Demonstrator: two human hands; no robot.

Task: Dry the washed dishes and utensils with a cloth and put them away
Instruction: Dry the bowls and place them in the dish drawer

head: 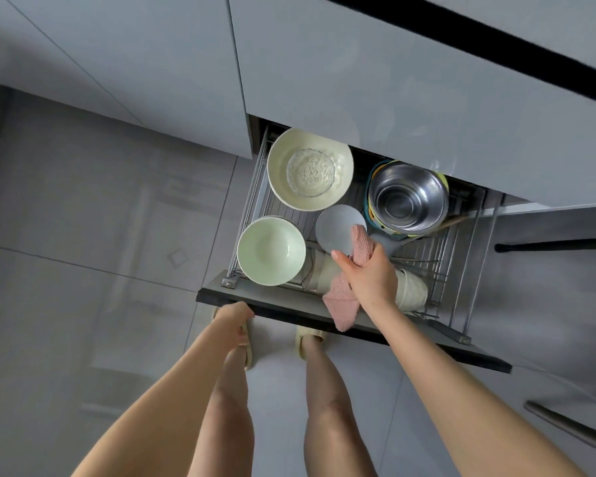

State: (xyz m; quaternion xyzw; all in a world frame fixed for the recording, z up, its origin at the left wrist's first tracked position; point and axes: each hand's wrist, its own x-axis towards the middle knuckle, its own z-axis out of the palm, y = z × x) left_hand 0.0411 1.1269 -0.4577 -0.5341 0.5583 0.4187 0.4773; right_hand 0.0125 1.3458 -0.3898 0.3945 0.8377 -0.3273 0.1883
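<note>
The right thumb lies on the near rim of a plate point(338, 232). The other fingers curl behind it, mostly hidden by a pink cloth point(342, 300), so the right hand point(369, 270) pinches plate and cloth together. The plate is small, round and plain, a matt pale grey-white with no pattern, and its face is turned up toward the camera. It is held over the wire rack of an open drawer point(276, 299), between a pale green bowl point(270, 249) and a stack of steel bowls point(408, 197); whether it touches the rack cannot be told. The cloth has a waffle weave. One end bunches against the plate's right edge, and the other hangs below the wrist over the drawer front.

The left hand point(233, 316) grips the drawer front near its left end, fingers curled over the edge with the tips hidden.

Further back in the rack a large cream bowl point(279, 156) holds a glass bowl point(310, 172). Ribbed cream cups point(410, 290) lie on their sides under the right forearm.
</note>
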